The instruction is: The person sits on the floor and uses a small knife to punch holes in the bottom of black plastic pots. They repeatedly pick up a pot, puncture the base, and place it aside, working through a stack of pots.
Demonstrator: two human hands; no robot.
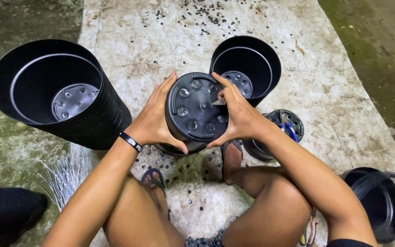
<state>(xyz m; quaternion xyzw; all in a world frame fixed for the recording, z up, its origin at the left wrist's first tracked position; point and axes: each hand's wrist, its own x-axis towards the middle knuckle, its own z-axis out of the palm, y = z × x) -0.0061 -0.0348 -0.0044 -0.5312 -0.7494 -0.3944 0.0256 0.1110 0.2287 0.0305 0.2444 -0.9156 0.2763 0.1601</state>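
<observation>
Holding black pot upturned between knees, base toward camera | left hand grip wrapped round pot wall | right hand grip pinching small blade at base hole | punched bits litter concrete floor, so work looks partly done | big pot stack left, open pot behind, blue pliers right.

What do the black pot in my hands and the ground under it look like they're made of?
The pot looks like thin moulded plastic, matte black: its base shows moulded round holes and raised ribs with a dull sheen. The ground looks like rough concrete, pale, stained and mossy at the edges, though a worn sheet laid over it is possible.
</observation>
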